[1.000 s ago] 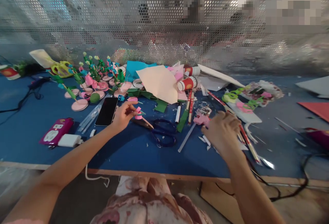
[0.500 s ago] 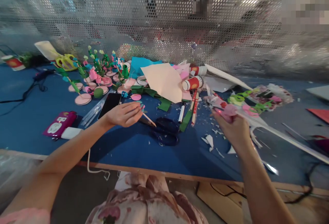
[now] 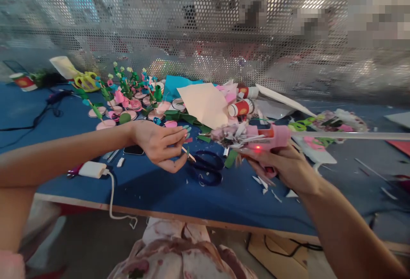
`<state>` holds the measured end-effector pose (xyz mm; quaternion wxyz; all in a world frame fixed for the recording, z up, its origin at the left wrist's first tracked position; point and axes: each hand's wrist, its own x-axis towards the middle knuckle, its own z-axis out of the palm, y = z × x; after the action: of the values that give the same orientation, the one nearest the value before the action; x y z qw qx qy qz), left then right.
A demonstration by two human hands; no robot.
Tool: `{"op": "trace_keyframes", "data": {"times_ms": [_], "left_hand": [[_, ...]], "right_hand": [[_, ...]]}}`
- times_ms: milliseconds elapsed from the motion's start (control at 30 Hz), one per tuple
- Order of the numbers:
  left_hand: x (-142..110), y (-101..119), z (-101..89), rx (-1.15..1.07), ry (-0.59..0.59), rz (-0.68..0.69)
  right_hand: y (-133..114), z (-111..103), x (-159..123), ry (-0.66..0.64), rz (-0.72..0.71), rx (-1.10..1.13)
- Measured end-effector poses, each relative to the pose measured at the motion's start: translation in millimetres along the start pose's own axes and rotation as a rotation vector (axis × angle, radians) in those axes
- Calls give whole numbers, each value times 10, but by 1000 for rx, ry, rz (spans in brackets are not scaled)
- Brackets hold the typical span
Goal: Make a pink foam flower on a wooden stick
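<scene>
My right hand point(image 3: 282, 166) grips a pink hot glue gun point(image 3: 267, 137) with a red light lit, held level above the blue table point(image 3: 153, 185); its nozzle, stuck with paper scraps, points left and a long glue stick point(image 3: 352, 135) juts out to the right. My left hand point(image 3: 162, 144) is closed round a thin wooden stick point(image 3: 189, 156) carrying a small foam piece, close to the nozzle. Dark blue scissors point(image 3: 206, 168) lie on the table just below both hands.
Several foam flowers on pink discs point(image 3: 128, 97) stand at the back left, by yellow scissors point(image 3: 86, 82). Cream paper point(image 3: 206, 104), paper cups point(image 3: 241, 107), a phone point(image 3: 134, 149), a white charger point(image 3: 92, 170) and cables clutter the table. A perforated metal screen point(image 3: 205, 27) closes the back.
My right hand picked the glue gun up off the table and swung it left until it lies level near my left hand. My left hand moved slightly right with the stick.
</scene>
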<state>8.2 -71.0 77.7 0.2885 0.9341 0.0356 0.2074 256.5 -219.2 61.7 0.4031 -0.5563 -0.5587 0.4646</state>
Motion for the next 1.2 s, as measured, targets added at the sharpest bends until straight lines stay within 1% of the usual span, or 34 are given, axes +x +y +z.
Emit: {"op": "trace_keyframes", "data": {"times_ms": [33, 100, 167, 200, 233, 267, 300, 333, 367, 433, 533, 567, 667, 700, 733, 767, 800, 900, 933, 967, 1000, 1100, 1200], "left_hand": [[0, 5, -17, -4, 13, 9], [-28, -15, -9, -12, -2, 4], [-98, -63, 71, -20, 8, -33], [-144, -90, 135, -31, 52, -58], [-191, -115, 208, -33, 159, -76], [-234, -134, 280, -23, 235, -87], [-268, -146, 343, -16, 280, -90], [-289, -148, 387, -14, 292, -89], [-293, -140, 407, -12, 281, -83], [-252, -99, 372, -13, 246, -62], [-110, 7, 207, -19, 205, -21], [-61, 45, 151, -20, 143, -12], [39, 138, 55, 2, -113, -37], [54, 158, 46, 6, -175, -49], [62, 172, 46, 4, -213, -59], [65, 182, 50, -4, -227, -64], [65, 188, 56, -19, -211, -67], [66, 201, 67, -63, -73, -43], [69, 207, 67, -47, -48, -14], [71, 213, 67, -8, -51, 26], [74, 221, 65, 54, -82, 75], [77, 245, 62, 292, -234, 246], [74, 256, 61, 497, -315, 428]], "right_hand": [[-5, -2, -16, -6, 2, 6], [-21, 1, -32, -23, 5, 5], [-51, 14, -33, -47, 19, -22], [-69, 23, -31, -59, 30, -42], [-86, 30, -29, -66, 40, -60], [-100, 37, -28, -70, 46, -75], [-110, 42, -28, -69, 47, -83], [-116, 45, -29, -68, 47, -88], [-119, 46, -31, -68, 46, -91], [-116, 46, -37, -62, 45, -87], [-106, 43, -46, -53, 43, -73], [-103, 42, -49, -52, 43, -68], [-92, 40, -58, -62, 56, -55], [-87, 38, -62, -62, 59, -52], [-82, 37, -66, -63, 60, -50], [-78, 36, -70, -65, 62, -49], [-76, 34, -74, -68, 66, -49], [-81, 33, -77, -73, 76, -54], [-87, 34, -77, -65, 74, -59], [-94, 35, -75, -59, 70, -66], [-101, 38, -74, -54, 66, -74], [-119, 47, -78, -47, 67, -91], [-123, 59, -86, -60, 85, -97]]}}
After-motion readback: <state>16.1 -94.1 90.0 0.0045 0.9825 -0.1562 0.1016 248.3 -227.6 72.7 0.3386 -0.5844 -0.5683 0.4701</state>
